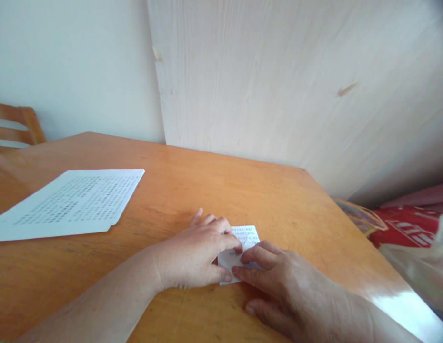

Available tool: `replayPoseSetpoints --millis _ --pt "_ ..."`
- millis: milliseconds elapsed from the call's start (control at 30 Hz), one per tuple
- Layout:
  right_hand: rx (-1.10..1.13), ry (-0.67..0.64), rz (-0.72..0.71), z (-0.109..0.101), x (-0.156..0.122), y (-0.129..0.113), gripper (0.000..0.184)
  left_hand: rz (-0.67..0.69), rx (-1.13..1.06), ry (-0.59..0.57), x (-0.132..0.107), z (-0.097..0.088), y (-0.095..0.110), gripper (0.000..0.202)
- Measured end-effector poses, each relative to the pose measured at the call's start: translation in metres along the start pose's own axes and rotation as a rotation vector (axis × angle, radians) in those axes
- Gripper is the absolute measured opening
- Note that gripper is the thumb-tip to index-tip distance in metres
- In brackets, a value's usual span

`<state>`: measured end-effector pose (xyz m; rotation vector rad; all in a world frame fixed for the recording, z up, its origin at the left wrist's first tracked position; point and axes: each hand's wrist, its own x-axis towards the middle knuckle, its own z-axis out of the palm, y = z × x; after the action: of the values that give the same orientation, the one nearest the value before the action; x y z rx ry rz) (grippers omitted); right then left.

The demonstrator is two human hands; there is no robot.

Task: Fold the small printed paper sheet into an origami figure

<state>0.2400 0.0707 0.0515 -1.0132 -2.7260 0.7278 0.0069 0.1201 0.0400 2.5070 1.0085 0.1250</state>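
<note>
Lying to the right of the printed sheets (82, 202), the folded paper (230, 260) looks light, thin and easily creased, likely best held by its edges, while the left hand (200, 252) and right hand (289, 281) press it, unclenched.

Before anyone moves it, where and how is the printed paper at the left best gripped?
The printed paper lies flat on the table, so its broad face offers nothing to pinch. Its right edge is probably best: it faces the left hand, which rests on the small paper. Come in from the right, pinching that edge above and below.
</note>
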Motion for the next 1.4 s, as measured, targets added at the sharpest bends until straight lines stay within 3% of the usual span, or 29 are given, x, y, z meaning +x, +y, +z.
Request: replayPoseSetpoints --millis 267,467,700,1100,1400 --pt "-0.037 -0.002 0.048 -0.004 -0.002 -0.003 0.034 -0.004 -0.026 -0.015 0.0 -0.002 0.004 0.033" --pt "-0.168 0.015 0.202 -0.002 -0.009 -0.001 0.041 -0.013 -0.038 -0.007 -0.001 -0.002 0.004 0.043" --pt "-0.247 0.108 0.187 0.0 -0.019 0.009 0.051 -0.029 -0.029 -0.028 -0.002 -0.004 0.005 0.039" --pt "-0.322 0.069 0.259 -0.015 -0.019 0.008 0.031 -0.034 -0.034 -0.035 -0.001 -0.006 0.005 0.034" --pt "-0.325 0.243 0.259 -0.007 -0.007 0.02 0.015 -0.032 -0.031 -0.048 0.002 -0.006 0.005 0.038"
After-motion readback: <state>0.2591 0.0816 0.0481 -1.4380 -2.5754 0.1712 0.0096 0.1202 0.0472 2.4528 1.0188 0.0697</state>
